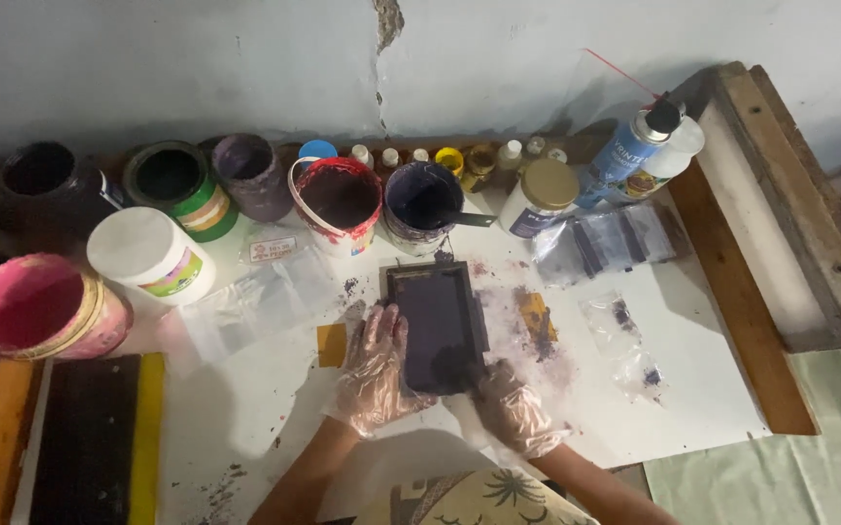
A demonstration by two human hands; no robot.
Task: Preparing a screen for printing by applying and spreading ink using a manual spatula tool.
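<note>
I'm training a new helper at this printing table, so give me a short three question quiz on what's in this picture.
1. True or false: both hands wear clear plastic gloves.
2. What does the left hand rest on?
A. the pink tub
B. the small dark frame
C. the spray can
3. Which hand is at the frame's near corner?

Key:
1. True.
2. B, the small dark frame on the white board.
3. The right hand.
</note>
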